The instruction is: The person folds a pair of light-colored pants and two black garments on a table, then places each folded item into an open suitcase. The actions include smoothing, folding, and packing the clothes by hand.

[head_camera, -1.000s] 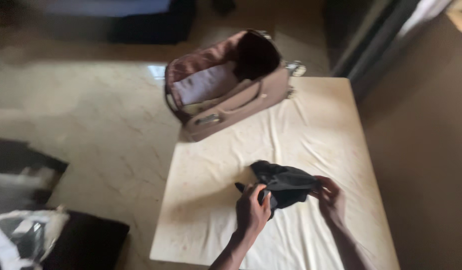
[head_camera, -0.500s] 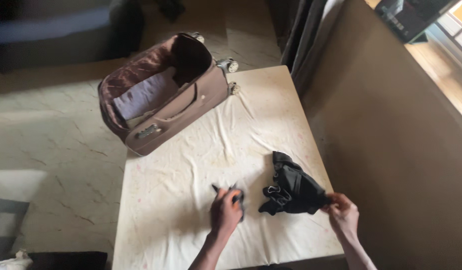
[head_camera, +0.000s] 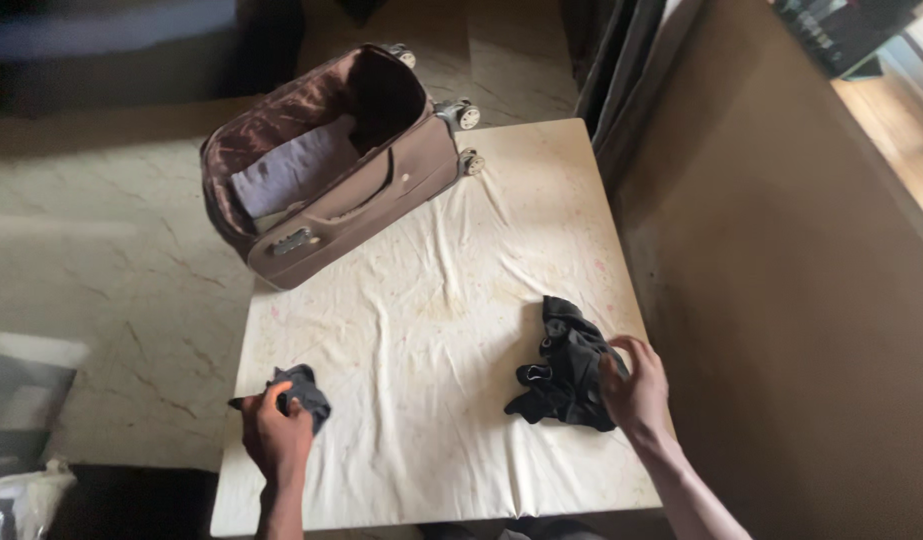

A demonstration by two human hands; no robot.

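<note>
My left hand [head_camera: 274, 436] grips a small dark cloth [head_camera: 303, 391] near the table's front left edge. Over at the right side, my right hand [head_camera: 636, 388] rests with spread fingers on a crumpled black garment [head_camera: 564, 366] that lies on the sheet. A table [head_camera: 431, 300] draped in a wrinkled cream sheet carries both pieces. At its far left corner an open brown suitcase [head_camera: 326, 165] with wheels lies tilted, and a folded pale purple cloth [head_camera: 291, 170] sits inside it.
A brown wall [head_camera: 781, 280] runs close along the table's right side, with dark curtains [head_camera: 621, 60] at the far corner. Marble floor [head_camera: 111, 270] stretches to the left. A dark couch [head_camera: 101, 40] stands at the back left. Bags [head_camera: 21, 490] sit at the lower left.
My left hand has carried the small dark cloth from the middle front to the table's left edge. My right hand moved from pinching the garment's corner to lying on top of it.
</note>
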